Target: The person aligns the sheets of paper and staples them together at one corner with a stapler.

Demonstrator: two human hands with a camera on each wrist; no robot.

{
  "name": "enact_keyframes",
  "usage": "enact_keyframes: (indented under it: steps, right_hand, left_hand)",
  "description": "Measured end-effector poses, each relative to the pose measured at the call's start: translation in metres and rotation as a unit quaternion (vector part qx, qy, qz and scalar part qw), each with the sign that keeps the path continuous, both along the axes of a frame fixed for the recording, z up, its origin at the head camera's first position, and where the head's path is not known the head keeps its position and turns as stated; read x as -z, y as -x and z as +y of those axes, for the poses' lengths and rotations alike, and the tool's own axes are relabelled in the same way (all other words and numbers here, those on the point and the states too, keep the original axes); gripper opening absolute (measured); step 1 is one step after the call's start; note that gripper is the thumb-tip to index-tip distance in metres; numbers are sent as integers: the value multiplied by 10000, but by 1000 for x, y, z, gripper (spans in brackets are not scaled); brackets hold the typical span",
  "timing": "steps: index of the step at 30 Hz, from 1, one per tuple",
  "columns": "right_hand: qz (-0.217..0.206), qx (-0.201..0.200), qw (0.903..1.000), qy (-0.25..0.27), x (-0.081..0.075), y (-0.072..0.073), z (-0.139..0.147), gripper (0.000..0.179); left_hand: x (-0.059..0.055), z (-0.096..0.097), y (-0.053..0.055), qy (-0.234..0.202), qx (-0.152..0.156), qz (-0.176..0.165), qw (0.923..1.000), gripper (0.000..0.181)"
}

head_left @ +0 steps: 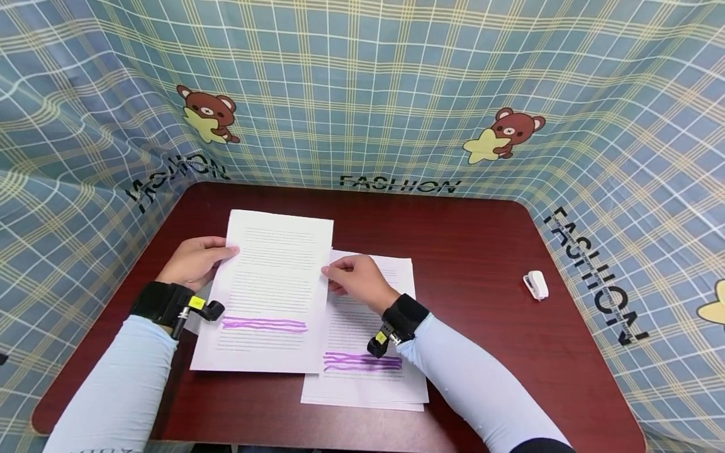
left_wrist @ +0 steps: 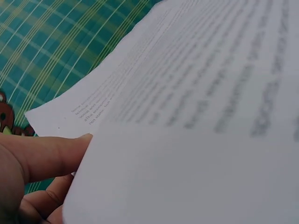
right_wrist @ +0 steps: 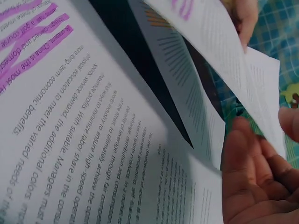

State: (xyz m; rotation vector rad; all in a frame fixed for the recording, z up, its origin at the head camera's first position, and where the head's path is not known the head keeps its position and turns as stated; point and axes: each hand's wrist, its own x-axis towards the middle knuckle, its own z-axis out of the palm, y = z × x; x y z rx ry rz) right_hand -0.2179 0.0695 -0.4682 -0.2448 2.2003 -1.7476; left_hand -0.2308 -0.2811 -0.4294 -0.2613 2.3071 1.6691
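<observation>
A white printed sheet of paper (head_left: 272,264) with purple marker strokes near its bottom is held up over the left part of the table. My left hand (head_left: 195,261) pinches its left edge, thumb on the front and fingers behind. In the left wrist view, another printed sheet (left_wrist: 60,114) shows behind it. With thumb and fingers, my right hand (head_left: 362,280) pinches the right edge. Beneath my right wrist lie overlapping printed pages (head_left: 362,390), the top one also marked in purple. A lower page with orange marks (right_wrist: 170,51) is partly covered in the right wrist view.
A small white stapler (head_left: 535,285) lies at the right side of the dark red table (head_left: 464,251). Checked fabric (head_left: 362,94) with bear prints hangs around the table's back and sides.
</observation>
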Motion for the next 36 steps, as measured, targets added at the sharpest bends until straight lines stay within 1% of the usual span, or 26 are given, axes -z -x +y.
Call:
enact_keyframes:
  steps: [3,6,12,14,16,19,22,24,26,32,36]
  right_hand:
    - [41,280,9995,160,-1,0,7,19]
    - [18,432,9988,215,-4,-1,17,17]
    - [-411,609,9960,507,-14,-3,43,19]
    - [-545,681,9941,639,-16,-3,53,20]
    - [-633,740,9927,710,-17,-4,64,22]
    - [-790,881,9898,797,-14,-5,79,24]
    - [-933,1032,9867,842,-10,-8,92,25]
    - [-1006,1077,9858,802,-8,-10,100,25]
    - [-1035,1093,9856,770,-5,-12,108,26]
    - [-1059,1147,9859,603,4,-23,127,26]
    - [-949,1263,9871,275,6,-30,135,25]
  left_hand:
    - [-3,12,0,-115,87,63,9999,61]
    - [-3,21,1,-212,183,106,9996,59]
    - [0,34,-3,-41,485,273,9984,54]
    - [2,40,-5,-34,554,316,9980,54]
    - [6,46,-7,-130,638,321,9974,53]
    - [12,56,-10,-317,904,209,9952,51]
    - [19,65,-12,-354,1112,38,9932,47]
    - [22,71,-14,-279,1182,-21,9926,44]
    - [25,76,-15,-253,1166,-39,9929,41]
    - [29,94,-24,-64,1250,153,9920,38]
    - [31,105,-29,146,1211,269,9922,34]
